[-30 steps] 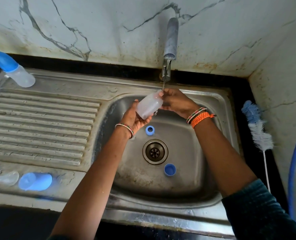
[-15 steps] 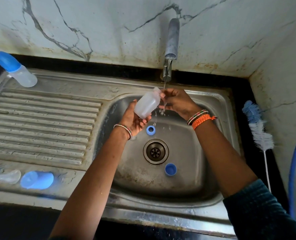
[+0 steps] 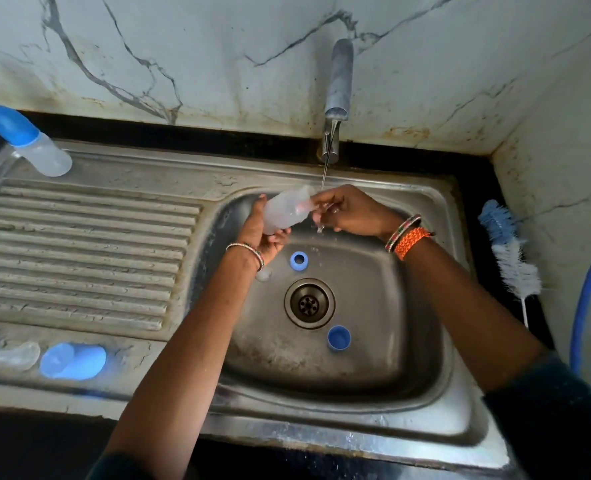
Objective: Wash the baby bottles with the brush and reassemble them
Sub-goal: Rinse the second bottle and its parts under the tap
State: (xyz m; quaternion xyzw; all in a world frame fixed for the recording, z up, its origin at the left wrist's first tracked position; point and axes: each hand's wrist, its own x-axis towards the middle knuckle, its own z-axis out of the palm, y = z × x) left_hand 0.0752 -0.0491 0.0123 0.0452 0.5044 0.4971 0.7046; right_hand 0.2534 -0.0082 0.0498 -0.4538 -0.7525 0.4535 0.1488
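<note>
My left hand [image 3: 262, 233] grips a clear, capless baby bottle [image 3: 285, 211] tilted over the sink basin [image 3: 384, 306], mouth up toward the tap [image 3: 337, 81]. My right hand [image 3: 349, 211] is at the bottle's mouth under a thin stream of water, with a finger seeming to reach inside the neck. A blue ring [image 3: 298, 260] and a blue cap [image 3: 339, 337] lie in the basin near the drain [image 3: 309, 303]. The bottle brush [image 3: 510, 251] lies on the counter to the right.
An assembled bottle with a blue cap [image 3: 30, 142] lies at the back left of the ribbed drainboard [image 3: 79, 254]. A blue cap [image 3: 74, 362] and a clear teat [image 3: 17, 355] rest on the front rim. A blue hose [image 3: 585, 289] curves at the far right.
The bottle has tipped a little flatter and my right hand has moved closer to its mouth, under the stream. The loose parts in the basin have not moved.
</note>
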